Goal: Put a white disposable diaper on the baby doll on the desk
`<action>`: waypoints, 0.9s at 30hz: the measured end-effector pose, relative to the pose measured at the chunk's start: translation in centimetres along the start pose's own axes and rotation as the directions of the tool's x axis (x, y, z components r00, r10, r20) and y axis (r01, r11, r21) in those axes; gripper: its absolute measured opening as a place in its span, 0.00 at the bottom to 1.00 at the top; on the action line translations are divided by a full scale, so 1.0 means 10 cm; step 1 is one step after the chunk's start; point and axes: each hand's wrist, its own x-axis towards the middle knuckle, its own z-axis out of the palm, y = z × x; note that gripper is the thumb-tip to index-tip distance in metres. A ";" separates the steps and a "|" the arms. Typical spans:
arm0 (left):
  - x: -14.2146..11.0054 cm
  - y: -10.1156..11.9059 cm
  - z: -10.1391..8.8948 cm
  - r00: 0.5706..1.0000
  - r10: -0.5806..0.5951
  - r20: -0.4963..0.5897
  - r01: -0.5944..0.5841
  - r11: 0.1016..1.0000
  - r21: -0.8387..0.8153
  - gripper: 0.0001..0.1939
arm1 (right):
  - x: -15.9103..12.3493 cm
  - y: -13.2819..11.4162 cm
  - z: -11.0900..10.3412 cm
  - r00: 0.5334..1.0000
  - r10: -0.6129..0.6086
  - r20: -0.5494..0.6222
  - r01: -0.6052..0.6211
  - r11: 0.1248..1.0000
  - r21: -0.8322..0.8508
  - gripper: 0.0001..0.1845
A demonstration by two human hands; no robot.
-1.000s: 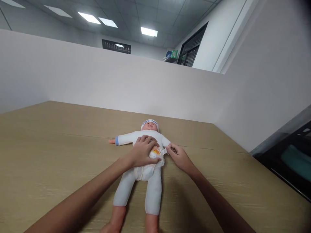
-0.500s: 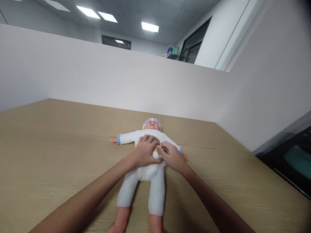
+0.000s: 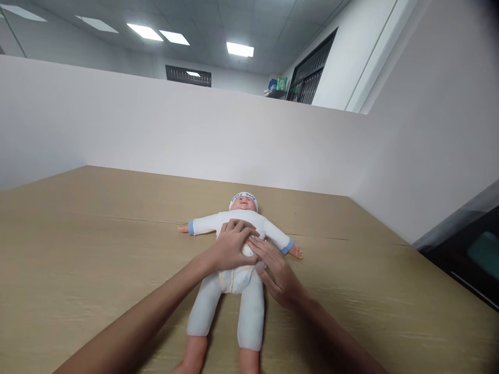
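A baby doll (image 3: 249, 306) in a white suit and a white cap lies on its back on the wooden table (image 3: 78, 249), head away from me, arms spread. A white diaper (image 3: 234, 278) is wrapped round its hips. My left hand (image 3: 230, 245) rests palm down on the doll's belly, fingers curved over it. My right hand (image 3: 277, 271) lies flat along the doll's right-hand side of the waist, fingers stretched out and pressing on the diaper's edge.
White partition walls (image 3: 156, 130) close off the table at the back and right. A dark piece of equipment (image 3: 463, 254) stands beyond the table's right edge. The doll's bare feet reach the frame's bottom edge.
My right hand went from pinching a diaper tab beside the doll to the belly, then flattened along the doll's side. My left hand stayed on the belly.
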 end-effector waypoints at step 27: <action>-0.41 -0.56 -0.40 0.849 -0.508 -0.150 0.526 0.838 0.142 0.21 | 0.39 0.40 -0.06 0.788 0.562 -0.251 -0.596 0.799 -0.083 0.11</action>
